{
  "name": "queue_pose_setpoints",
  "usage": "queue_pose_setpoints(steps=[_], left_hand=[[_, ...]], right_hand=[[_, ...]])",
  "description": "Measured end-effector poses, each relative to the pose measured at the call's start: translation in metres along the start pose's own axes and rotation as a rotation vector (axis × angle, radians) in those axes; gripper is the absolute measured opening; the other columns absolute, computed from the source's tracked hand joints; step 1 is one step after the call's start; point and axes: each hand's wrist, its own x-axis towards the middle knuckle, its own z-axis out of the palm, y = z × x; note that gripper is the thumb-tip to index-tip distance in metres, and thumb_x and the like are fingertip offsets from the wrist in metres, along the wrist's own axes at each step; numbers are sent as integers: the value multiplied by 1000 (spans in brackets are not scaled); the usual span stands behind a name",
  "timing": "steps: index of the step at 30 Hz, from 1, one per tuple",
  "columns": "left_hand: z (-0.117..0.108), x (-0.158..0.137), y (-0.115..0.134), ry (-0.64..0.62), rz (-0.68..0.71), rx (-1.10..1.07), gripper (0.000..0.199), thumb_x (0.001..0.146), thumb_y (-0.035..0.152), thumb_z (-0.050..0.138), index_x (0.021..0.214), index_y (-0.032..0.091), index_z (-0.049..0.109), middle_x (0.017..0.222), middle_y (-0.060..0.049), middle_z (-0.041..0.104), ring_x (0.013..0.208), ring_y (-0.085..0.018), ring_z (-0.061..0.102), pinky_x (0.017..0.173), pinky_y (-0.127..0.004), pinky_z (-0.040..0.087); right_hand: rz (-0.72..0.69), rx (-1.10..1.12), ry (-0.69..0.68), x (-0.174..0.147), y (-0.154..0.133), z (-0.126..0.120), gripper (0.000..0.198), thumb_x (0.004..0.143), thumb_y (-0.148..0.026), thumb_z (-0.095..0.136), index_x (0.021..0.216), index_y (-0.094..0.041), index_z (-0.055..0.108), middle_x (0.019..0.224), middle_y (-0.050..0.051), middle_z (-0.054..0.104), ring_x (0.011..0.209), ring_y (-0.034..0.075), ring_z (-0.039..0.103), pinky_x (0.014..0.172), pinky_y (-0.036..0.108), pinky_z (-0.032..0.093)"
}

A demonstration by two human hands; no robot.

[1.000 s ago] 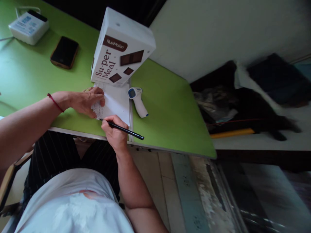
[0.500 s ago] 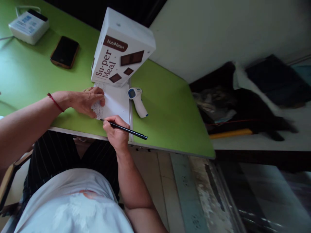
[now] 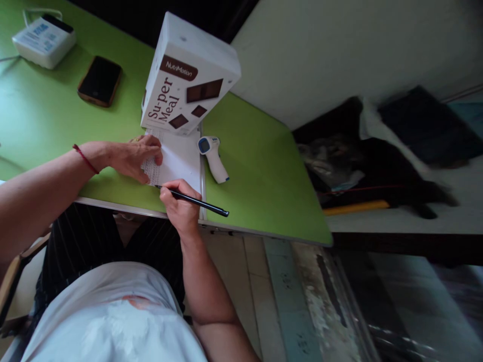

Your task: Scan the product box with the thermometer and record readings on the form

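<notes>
A white sheet of paper [image 3: 181, 156] lies on the green table, with lines of handwriting along its left part. My right hand [image 3: 181, 206] grips a black pen [image 3: 204, 203], its tip at the paper's lower left edge and its back end pointing right. My left hand [image 3: 134, 157] rests on the paper's left side, fingers spread and bent, holding nothing. Just beyond the sheet stands a white box [image 3: 192, 75] labelled NutriMotion Su-per Meal. To the right of the paper lies a white and blue infrared thermometer [image 3: 214, 158].
A phone [image 3: 100, 81] in a brown case and a white device [image 3: 44, 41] with a cable lie at the left on the green table [image 3: 260, 166]. Dark cloth items [image 3: 392, 173] and a yellow strip [image 3: 356, 207] rest on a ledge at the right.
Both hands, the pen and the paper stay nearly in place. The whole view has shifted very slightly.
</notes>
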Motion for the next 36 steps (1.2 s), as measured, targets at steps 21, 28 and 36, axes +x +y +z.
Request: queue_pose_setpoints(steps=[21, 28, 36], left_hand=[[3, 2, -7, 33, 37, -6, 57, 65, 37, 68, 119, 20, 58, 145, -11, 36, 132, -34, 38, 115, -44, 33], [0, -2, -2, 14, 67, 28, 51, 73, 31, 66, 121, 15, 57, 144, -15, 34, 135, -31, 33, 117, -45, 31], [-2, -2, 1, -7, 31, 36, 52, 73, 28, 68, 123, 15, 56, 146, -14, 33, 136, -32, 34, 117, -44, 31]], right_hand=[[-34, -59, -45, 0, 0, -2, 21, 80, -35, 54, 71, -18, 61, 61, -1, 59, 54, 10, 51, 56, 20, 44], [-29, -66, 13, -1, 2, -2, 25, 82, -39, 54, 72, -18, 61, 63, 0, 59, 55, 11, 51, 56, 22, 44], [-33, -52, 34, -2, 3, -2, 24, 82, -37, 55, 72, -18, 63, 61, -1, 59, 53, 11, 51, 54, 22, 44]])
